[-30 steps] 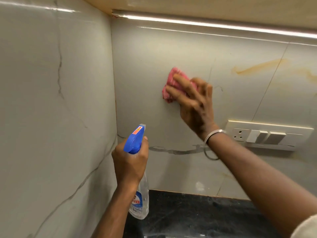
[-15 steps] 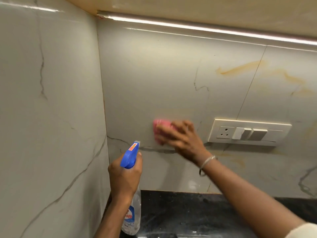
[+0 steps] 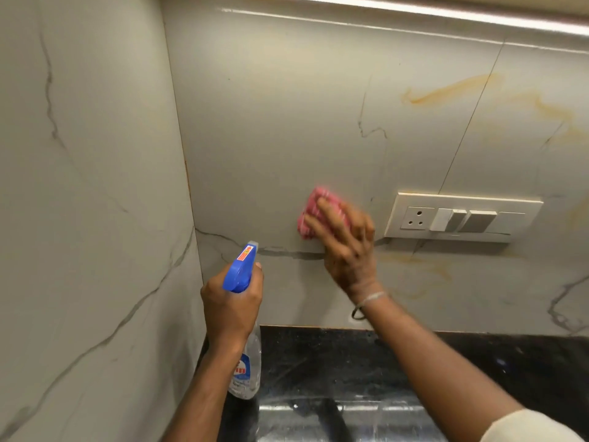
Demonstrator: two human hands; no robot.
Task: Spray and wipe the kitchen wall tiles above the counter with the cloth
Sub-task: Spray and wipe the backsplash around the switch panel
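Observation:
The pale marbled wall tiles [image 3: 287, 122] fill the back wall above a black counter [image 3: 334, 355]. My right hand [image 3: 347, 247] presses a bunched pink cloth [image 3: 314, 212] flat against the tile, fingers spread over it, just left of the switch plate. The hand and cloth are motion-blurred. My left hand [image 3: 231, 301] grips the neck of a clear spray bottle [image 3: 247, 368] with a blue trigger head [image 3: 239, 269], held upright in front of the corner, its nozzle facing the back wall.
A cream socket and switch plate [image 3: 462, 216] sits on the wall close to the right of the cloth. A side wall [image 3: 89, 218] of the same tile closes the left. Orange-brown streaks [image 3: 446, 90] mark the tiles upper right. A light strip [image 3: 446, 11] runs overhead.
My right hand swept the cloth down the tile from high up to near the grey vein, and now sits slightly higher, beside the switch plate. The bottle stayed in my left hand.

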